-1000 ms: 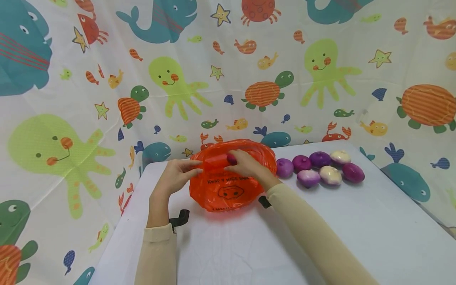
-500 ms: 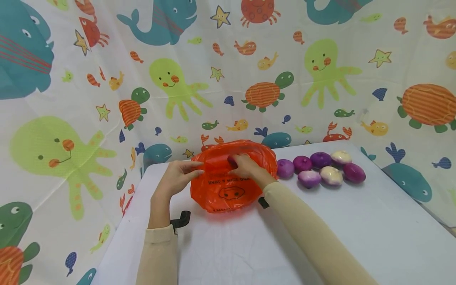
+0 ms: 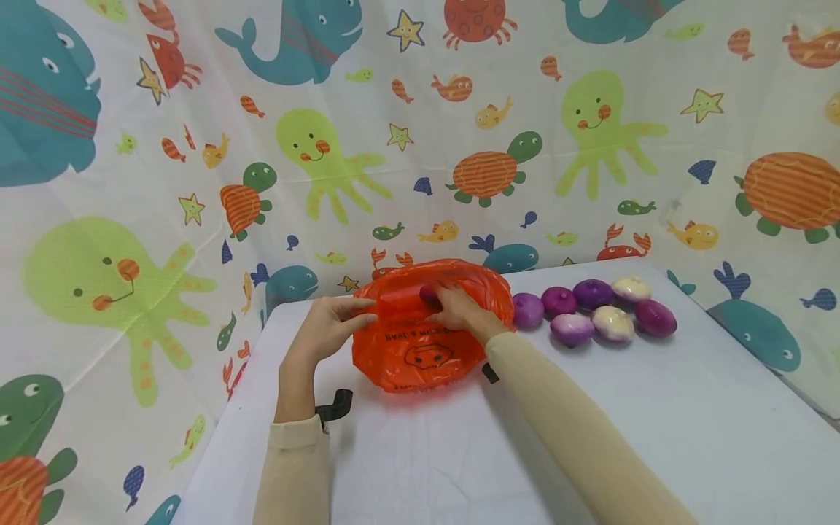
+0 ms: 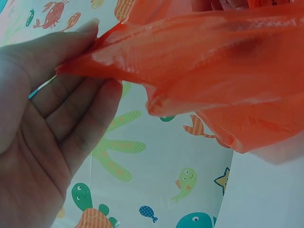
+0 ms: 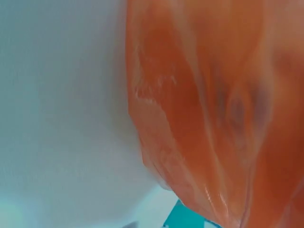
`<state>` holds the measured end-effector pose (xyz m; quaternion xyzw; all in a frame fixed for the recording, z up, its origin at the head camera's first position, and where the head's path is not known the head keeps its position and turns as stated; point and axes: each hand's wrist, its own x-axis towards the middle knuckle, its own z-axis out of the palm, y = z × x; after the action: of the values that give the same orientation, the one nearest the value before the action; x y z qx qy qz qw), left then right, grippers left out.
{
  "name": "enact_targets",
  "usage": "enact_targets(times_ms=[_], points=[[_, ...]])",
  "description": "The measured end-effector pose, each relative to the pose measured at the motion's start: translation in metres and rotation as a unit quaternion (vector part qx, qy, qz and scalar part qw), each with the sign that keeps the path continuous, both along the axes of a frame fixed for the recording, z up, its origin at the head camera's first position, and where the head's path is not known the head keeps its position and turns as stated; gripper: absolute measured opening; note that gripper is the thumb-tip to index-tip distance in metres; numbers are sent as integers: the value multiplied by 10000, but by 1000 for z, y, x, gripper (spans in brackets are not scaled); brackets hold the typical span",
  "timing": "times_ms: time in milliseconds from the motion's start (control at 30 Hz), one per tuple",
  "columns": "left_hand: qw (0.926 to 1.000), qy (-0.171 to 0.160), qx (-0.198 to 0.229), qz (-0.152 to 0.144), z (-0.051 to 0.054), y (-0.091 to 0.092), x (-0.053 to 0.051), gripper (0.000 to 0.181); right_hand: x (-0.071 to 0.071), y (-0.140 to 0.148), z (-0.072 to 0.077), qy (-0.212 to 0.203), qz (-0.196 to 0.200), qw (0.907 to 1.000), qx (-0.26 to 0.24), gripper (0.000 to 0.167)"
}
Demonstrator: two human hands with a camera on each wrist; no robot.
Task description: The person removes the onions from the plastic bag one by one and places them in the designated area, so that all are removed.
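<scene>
A red plastic bag [image 3: 426, 357] with dark print stands on the white table, its mouth spread. My left hand [image 3: 324, 324] pinches the left edge of that mouth. In the left wrist view, the thumb and fingers of the left hand [image 4: 52, 104] meet on a pulled-out corner of the red bag [image 4: 199, 61]. Inside the mouth, my right hand [image 3: 459, 310] holds a dark purple onion [image 3: 429, 295], partly hidden by the fingers. Only the bag's creased film [image 5: 190, 118] and the pale table fill the right wrist view; no hand shows there.
Right of the bag, several onions lie in a close group, among them a light purple onion [image 3: 528, 311], a deep purple onion [image 3: 593, 294] and a whitish onion [image 3: 613, 324]. A sea-animal curtain [image 3: 420, 146] hangs behind the white table [image 3: 407, 459].
My right hand has gone a little deeper into the bag with the onion, which looks darker now. My left hand keeps its pinch on the bag's edge. The view has shifted slightly.
</scene>
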<state>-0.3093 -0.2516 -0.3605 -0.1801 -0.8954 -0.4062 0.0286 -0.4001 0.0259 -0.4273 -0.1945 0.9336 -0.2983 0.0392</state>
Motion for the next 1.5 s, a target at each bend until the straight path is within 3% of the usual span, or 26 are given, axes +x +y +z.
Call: enact_targets(times_ms=[233,467,1033,1300,1500], points=[[10000,56,-13,-35,0,1,0,35,-2,2,1,-88,-61,9994,318,93],[10000,21,-16,8,0,0,0,31,-2,0,-2,61,98,9989,451,76],[10000,57,-27,-15,0,0,0,31,-3,-3,-19,212,1046,9940,-225,74],[10000,53,-15,-12,0,0,-1,30,0,-6,-16,187,1158,9924,-366,62],[10000,20,-9,16,1,0,0,30,2,-9,-13,-1,1211,9923,-276,71]])
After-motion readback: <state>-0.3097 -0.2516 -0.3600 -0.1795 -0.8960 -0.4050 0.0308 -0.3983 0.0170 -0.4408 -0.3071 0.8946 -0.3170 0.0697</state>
